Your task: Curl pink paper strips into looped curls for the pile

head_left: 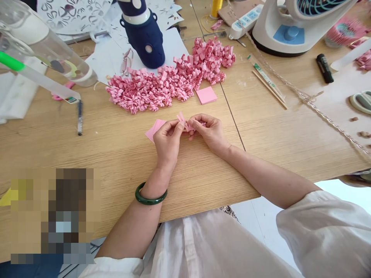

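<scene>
Between my two hands is a small piece of pink paper cut into narrow strips (181, 116). My left hand (168, 143) pinches it from the left with thumb and forefinger. From the right, my right hand (210, 131) pinches the same strips, its fingertips almost touching those of the left. A pink paper square (155, 129) lies on the table partly behind my left hand. Beyond my right hand rests a small stack of pink paper squares (206, 95). A long heap of curled pink paper pieces (156, 87) stretches across the table behind both hands.
A dark blue bottle (146, 38) stands behind the heap, and a clear bottle (62, 54) at the left. To the right are wooden chopsticks (269, 89), a black marker (324, 68), a braided cord (327, 119), a fan (278, 31) and a power strip (246, 21).
</scene>
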A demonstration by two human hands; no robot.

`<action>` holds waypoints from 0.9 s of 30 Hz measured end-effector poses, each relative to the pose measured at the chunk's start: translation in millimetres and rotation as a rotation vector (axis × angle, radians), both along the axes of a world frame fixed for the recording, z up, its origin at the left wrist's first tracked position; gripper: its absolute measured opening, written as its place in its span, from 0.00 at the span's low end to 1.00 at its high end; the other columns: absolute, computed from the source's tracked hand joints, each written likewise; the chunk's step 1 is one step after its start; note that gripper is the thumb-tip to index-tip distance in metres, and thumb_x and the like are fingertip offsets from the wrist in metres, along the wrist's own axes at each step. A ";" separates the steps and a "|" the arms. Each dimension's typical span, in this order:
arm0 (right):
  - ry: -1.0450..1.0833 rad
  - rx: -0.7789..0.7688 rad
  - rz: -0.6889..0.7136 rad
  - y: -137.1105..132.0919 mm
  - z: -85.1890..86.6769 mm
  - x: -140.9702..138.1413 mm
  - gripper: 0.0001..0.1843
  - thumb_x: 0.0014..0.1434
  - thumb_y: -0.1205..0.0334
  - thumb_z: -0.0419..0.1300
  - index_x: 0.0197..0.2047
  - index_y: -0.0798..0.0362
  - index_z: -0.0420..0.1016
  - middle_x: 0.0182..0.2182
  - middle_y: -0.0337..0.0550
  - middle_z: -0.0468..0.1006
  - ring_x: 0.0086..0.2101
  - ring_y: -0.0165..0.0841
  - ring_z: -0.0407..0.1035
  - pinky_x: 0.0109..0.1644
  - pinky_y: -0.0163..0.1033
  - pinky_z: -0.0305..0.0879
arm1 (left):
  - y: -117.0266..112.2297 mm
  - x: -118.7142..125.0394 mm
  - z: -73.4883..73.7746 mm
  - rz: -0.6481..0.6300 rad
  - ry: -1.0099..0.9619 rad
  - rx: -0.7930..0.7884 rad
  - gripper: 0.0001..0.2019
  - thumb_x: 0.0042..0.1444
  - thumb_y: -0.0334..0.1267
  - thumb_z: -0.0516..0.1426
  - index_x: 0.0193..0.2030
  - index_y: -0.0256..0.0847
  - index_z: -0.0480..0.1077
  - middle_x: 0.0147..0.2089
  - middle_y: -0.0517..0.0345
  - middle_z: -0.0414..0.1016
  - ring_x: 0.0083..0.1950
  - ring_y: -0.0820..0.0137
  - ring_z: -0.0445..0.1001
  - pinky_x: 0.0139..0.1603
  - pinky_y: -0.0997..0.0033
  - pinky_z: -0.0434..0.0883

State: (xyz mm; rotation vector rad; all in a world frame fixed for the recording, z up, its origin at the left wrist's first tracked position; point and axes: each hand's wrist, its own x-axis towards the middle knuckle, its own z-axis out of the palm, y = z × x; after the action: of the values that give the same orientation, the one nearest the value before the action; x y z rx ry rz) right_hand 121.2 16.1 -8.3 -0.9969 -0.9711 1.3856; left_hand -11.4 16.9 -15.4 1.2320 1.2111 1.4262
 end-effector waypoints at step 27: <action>0.101 0.006 0.025 1.8 -3.0 3.3 0.19 0.52 0.48 0.74 0.33 0.54 0.76 0.24 0.34 0.77 0.24 0.25 0.72 0.34 0.34 0.77 | -0.7 2.1 1.3 -0.091 -0.163 -0.116 0.11 0.60 0.46 0.64 0.40 0.39 0.81 0.40 0.53 0.83 0.38 0.68 0.82 0.39 0.71 0.80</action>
State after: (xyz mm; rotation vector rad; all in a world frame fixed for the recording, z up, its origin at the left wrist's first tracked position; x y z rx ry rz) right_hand 124.5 17.9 -11.3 -0.9036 -0.9148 1.4389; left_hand -9.2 16.1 -14.1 1.0569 1.0972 1.3429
